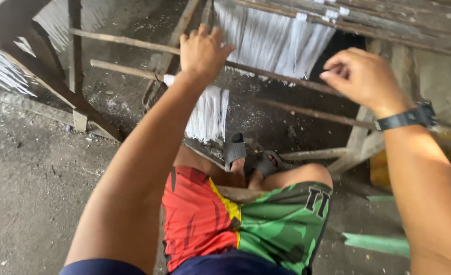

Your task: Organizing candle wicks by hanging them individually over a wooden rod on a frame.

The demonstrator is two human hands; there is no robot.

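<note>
My left hand (203, 51) reaches forward with fingers spread, resting on a thin wooden rod (128, 42) where a bundle of white strands (208, 113) hangs down. My right hand (360, 76), with a black watch (407, 117) on its wrist, is held up with thumb and fingers pinched together near another rod (307, 112); whether a strand is between them is too fine to tell. A wider sheet of white strands (274, 40) hangs from the upper bars.
A rough wooden frame (57, 84) with slanted posts stands on a dirty concrete floor (26, 173). My knees in red and green shorts (246, 219) and feet in black sandals (246, 158) are below. Green strips (375, 243) lie on the floor at right.
</note>
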